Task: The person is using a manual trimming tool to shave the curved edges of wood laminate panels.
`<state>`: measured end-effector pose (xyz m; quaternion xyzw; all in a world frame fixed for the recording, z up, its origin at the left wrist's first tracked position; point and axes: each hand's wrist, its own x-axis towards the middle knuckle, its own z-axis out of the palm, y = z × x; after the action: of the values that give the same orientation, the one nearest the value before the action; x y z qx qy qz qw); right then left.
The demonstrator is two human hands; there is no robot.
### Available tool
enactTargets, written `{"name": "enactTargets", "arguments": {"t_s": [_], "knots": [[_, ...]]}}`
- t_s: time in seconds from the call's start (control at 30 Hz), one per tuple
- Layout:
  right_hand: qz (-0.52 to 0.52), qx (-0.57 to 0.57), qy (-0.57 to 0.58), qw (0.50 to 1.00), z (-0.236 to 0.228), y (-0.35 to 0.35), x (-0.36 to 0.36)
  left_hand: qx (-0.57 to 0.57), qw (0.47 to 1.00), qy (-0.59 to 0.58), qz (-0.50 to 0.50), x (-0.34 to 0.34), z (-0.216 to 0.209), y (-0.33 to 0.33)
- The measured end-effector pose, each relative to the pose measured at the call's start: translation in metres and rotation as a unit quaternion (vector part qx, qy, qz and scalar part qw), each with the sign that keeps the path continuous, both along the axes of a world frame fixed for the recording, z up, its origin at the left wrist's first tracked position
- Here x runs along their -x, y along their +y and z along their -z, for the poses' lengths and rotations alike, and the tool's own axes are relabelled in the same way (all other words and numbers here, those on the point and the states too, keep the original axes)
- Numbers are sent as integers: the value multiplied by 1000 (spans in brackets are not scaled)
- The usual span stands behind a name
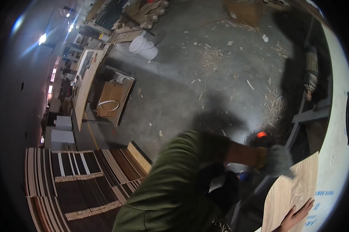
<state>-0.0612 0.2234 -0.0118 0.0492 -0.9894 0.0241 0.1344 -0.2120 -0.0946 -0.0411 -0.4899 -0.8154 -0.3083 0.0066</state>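
Note:
A thin wood-grain sheet (292, 189), light brown with a curved outer edge, lies on a pale printed board (333, 174) at the lower right. My right hand (298, 214), bare, rests flat on the sheet with its fingers stretched out. From the green sleeve on the left, my left arm reaches across to the sheet's far edge. My left hand (277, 160) wears a grey glove with a yellowish cuff. It is blurred, and whether its fingers hold the edge or only touch it is unclear. Just beyond the glove shows a dark object with an orange part (261, 134), its kind unclear.
Stacked dark and brown strips (85, 189) stand at lower left. A white bucket (143, 48), a cardboard box (110, 98) on a low shelf and a long worktable (90, 73) are farther off. Thin scraps (211, 60) litter the grey floor. A ribbed cylinder (311, 71) sits by the metal frame.

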Motion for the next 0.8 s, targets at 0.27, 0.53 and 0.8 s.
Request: {"name": "enactTargets", "arguments": {"t_s": [0.27,0.53,0.8], "knots": [[54,47,-130,989,-29,-16,8,-14,989,125,-75,25,53,100],[161,201,-104,961,1,2,33,-117,962,-194,-154,-82,19,-6],[227,296,-87,924,-4,-14,58,-72,789,-599,-116,-14,-10,26]]}}
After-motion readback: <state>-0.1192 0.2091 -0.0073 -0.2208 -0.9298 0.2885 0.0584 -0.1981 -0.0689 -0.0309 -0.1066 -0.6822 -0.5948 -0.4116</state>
